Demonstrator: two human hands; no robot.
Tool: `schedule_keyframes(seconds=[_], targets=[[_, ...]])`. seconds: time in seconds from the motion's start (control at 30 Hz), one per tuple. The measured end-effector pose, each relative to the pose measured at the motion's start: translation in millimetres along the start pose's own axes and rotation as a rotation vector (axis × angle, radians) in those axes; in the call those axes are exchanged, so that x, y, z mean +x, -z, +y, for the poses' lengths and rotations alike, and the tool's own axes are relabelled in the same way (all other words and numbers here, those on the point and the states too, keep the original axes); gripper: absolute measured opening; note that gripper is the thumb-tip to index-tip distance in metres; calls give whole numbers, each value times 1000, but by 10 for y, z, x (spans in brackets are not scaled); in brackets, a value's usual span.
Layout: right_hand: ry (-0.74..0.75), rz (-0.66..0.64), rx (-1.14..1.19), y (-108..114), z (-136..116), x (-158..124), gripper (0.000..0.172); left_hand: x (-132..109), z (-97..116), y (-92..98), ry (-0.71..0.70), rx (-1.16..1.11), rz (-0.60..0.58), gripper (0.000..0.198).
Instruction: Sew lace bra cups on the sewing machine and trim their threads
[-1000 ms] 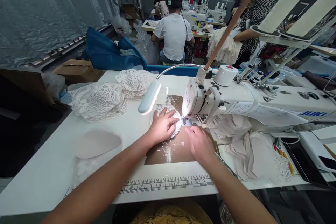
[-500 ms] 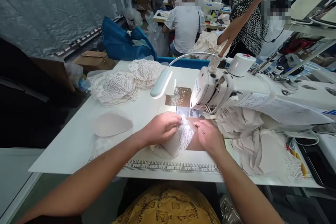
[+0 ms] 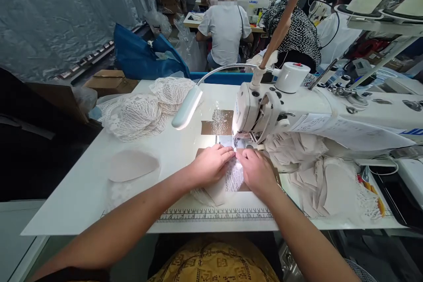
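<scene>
silvery sheeting [image 3: 66,17] covers the wall at the left, and a person in a white shirt [image 3: 224,33] sits with back turned beyond the white table [image 3: 76,189]. on that table a white sewing machine [image 3: 284,105] reaches in from the right, a slim lamp [image 3: 187,108] glowing by its head. a white lace piece [image 3: 235,178] lies just before the needle area, between the two hands. the left hand [image 3: 213,165] has its fingers closed on the lace near the needle, and the right hand [image 3: 259,174], fingers bunched, grips its edge from the other side. beige fabric [image 3: 216,191] shows below the left hand, above a printed ruler [image 3: 214,216]. lace cups [image 3: 132,116] are heaped farther back, and a beige oval [image 3: 132,165] lies nearer; pale cloth pieces [image 3: 317,185] crowd the right side.
</scene>
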State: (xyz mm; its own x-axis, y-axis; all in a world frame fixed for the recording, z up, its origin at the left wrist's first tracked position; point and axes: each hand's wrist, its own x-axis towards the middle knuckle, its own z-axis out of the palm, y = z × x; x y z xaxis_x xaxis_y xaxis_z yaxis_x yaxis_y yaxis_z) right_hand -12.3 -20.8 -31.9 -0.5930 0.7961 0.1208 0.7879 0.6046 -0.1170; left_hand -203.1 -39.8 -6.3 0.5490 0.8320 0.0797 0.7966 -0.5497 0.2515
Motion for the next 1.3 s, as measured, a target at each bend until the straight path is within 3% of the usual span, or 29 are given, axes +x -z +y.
schedule_keyframes(seconds=[0.27, 0.5, 0.8, 0.97, 1.1, 1.3], targets=[[-32, 25, -13, -36, 4, 22, 38, 24, -91, -80, -6, 63, -16, 42], [-106, 35, -66, -82, -46, 72, 40, 132, -269, -63, -133, 38, 12, 42], [-74, 73, -37, -86, -15, 69, 41, 154, -470, -19, -219, 19, -44, 48], [-137, 31, 76, -43, 44, 12, 44, 2, -282, 66, -140, -58, 71, 36], [-129, 13, 169, -7, 83, -11, 40, -30, -89, 25, -62, -39, 61, 22], [-68, 30, 258, 93, 103, -57, 36, -43, -129, -110, -46, -149, 122, 24]])
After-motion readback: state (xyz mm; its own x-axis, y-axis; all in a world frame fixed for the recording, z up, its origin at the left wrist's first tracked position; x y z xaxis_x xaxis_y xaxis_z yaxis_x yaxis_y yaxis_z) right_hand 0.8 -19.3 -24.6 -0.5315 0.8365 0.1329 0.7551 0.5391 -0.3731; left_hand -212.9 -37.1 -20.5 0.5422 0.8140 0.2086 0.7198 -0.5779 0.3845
